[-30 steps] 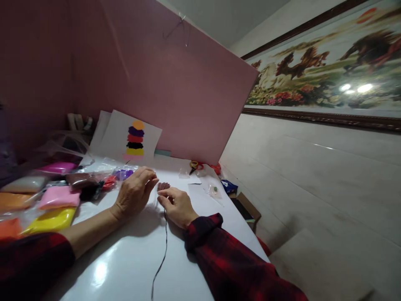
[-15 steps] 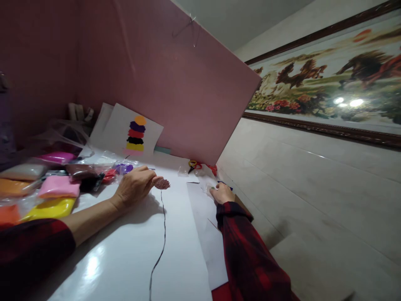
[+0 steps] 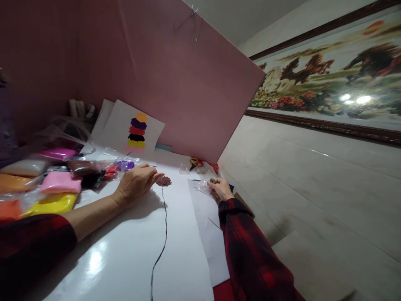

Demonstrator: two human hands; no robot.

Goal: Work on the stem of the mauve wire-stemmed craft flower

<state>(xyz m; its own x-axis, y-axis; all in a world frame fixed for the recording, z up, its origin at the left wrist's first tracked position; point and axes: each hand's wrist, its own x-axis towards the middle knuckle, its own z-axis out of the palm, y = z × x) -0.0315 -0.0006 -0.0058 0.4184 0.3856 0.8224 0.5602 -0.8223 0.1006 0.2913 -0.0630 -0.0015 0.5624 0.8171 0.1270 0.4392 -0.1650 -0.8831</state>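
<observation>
My left hand [image 3: 135, 184] rests on the white sheet [image 3: 181, 234], its fingers closed and their tips at the left edge of a brownish-pink textured piece [image 3: 163, 181]. Whether they grip it is hard to tell. From that piece a thin dark wavy line [image 3: 165, 225] runs down the sheet. Over at the right, my right hand [image 3: 221, 189] pinches a small green lump [image 3: 211, 180] at a clear plastic bag [image 3: 204, 187].
Packets of coloured clay, among them a pink one [image 3: 61, 182] and a yellow one [image 3: 53, 205], lie at the left. Scissors [image 3: 196, 162] are near the back edge. A card with coloured bands [image 3: 150, 125] leans on the pink panel [image 3: 188, 83].
My right hand has lifted slightly, and the green lump now shows at its fingertips. My left hand stays beside the brownish-pink piece. The view has shifted a little.
</observation>
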